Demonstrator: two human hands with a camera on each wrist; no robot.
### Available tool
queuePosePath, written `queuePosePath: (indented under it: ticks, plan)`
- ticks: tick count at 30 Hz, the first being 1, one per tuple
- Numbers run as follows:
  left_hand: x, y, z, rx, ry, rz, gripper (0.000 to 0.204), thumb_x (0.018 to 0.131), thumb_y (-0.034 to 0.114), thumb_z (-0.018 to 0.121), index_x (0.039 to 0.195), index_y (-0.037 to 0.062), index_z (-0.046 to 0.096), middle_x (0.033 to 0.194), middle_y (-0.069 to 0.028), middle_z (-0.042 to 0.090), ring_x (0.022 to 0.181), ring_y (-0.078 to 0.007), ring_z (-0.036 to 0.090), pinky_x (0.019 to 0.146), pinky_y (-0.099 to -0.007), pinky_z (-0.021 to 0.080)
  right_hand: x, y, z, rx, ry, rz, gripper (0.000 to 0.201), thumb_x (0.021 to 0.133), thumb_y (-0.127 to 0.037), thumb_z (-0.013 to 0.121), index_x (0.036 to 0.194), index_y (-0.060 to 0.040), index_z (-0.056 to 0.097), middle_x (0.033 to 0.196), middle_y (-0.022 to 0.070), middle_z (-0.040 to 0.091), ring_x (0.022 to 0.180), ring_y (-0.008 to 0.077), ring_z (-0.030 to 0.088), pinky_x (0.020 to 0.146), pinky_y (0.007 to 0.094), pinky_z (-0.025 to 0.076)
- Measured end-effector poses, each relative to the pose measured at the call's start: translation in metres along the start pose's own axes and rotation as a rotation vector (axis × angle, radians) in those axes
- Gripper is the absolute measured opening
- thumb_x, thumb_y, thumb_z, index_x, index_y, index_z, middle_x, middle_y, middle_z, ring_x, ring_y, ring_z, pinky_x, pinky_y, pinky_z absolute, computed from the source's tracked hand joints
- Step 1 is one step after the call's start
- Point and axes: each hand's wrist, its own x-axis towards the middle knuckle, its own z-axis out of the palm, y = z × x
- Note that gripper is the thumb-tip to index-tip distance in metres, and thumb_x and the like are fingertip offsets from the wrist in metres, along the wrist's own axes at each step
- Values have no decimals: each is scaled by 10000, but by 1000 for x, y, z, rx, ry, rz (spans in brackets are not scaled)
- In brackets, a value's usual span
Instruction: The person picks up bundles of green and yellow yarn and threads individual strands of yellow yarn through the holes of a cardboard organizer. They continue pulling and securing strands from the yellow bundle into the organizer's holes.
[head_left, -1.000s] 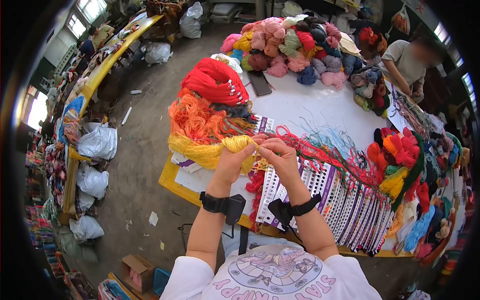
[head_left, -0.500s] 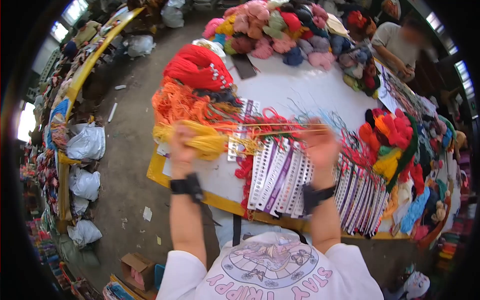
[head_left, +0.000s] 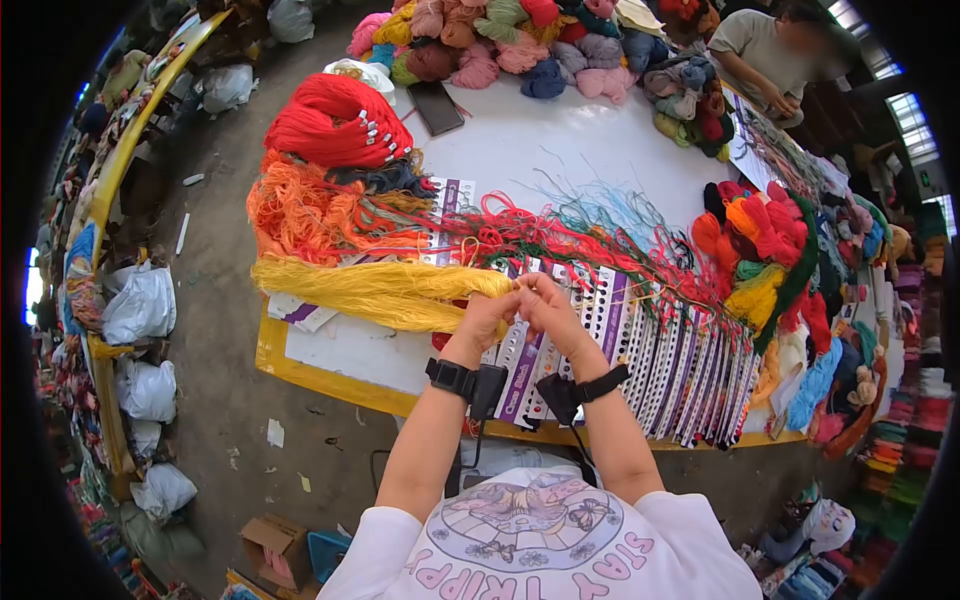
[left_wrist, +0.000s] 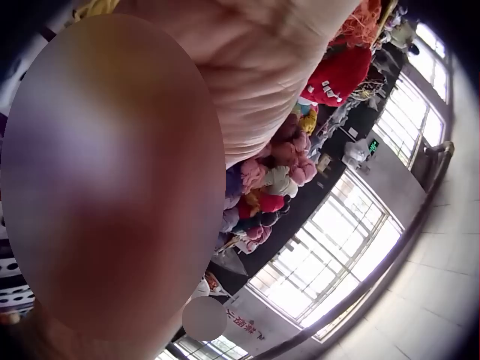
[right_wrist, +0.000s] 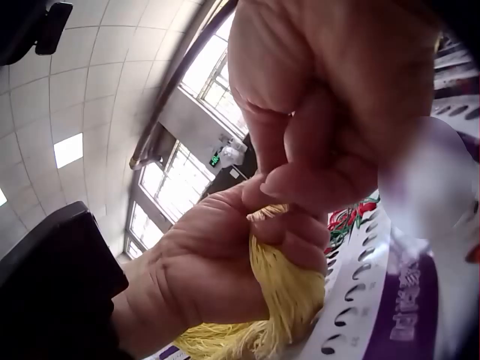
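A long yellow thread skein (head_left: pixel 390 290) stretches leftward across the near edge of the table. My left hand (head_left: pixel 487 318) grips its right end, the strands bunched under the curled fingers; the right wrist view shows the yellow bundle (right_wrist: pixel 285 289) hanging from that grip. My right hand (head_left: pixel 552 312) meets the left fingertips, thumb and forefinger pinched together at the thread's end. The pinched strand itself is mostly hidden by the fingers. Below both hands lie white and purple punched thread cards (head_left: pixel 540 365). In the left wrist view, the palm (left_wrist: pixel 259 67) fills the top and a blurred patch covers much else.
Orange thread (head_left: pixel 300 210) and a red skein bundle (head_left: pixel 325 120) lie at the left. Red and green threads (head_left: pixel 600 240) trail over the card tops. A phone (head_left: pixel 436 108) rests farther back, before piled yarn (head_left: pixel 500 45). Another person (head_left: pixel 765 60) sits at the far right.
The right hand drew yellow strands out to the right half a second ago and is now back at the left fingertips. The yellow skein, gathered up before, now lies stretched out leftward.
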Motion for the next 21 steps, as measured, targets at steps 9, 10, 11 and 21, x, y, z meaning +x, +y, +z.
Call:
queuePosePath:
  ticks: [9,10,11,21]
  plan:
    - [21,-15,-7,497,319,233,115,761,137,640,824,58,585,591,31,486,468,-53,427,383,-201,310,16,12,-13,-809,304,-119,141,822,-146,531,871,-18,559,630,65,625,554,172,604,508,296,472]
    - [22,-12,-5,543,327,166,120,767,139,633,839,56,586,593,33,487,466,-50,429,382,-199,310,19,16,-13,-628,313,-98,141,823,-148,533,857,-15,568,648,56,623,549,147,590,495,278,470]
    - [22,-11,-3,589,332,95,125,773,141,627,854,54,588,594,35,487,464,-46,431,380,-197,309,20,21,-10,-447,324,-74,145,825,-149,535,843,-12,577,666,48,621,544,123,576,483,260,467]
    - [6,-9,-18,331,226,-95,71,824,131,567,794,79,528,545,39,451,417,-55,384,380,-215,321,28,52,-22,-335,467,-114,126,778,-129,579,775,-6,606,590,21,575,523,82,533,481,229,419]
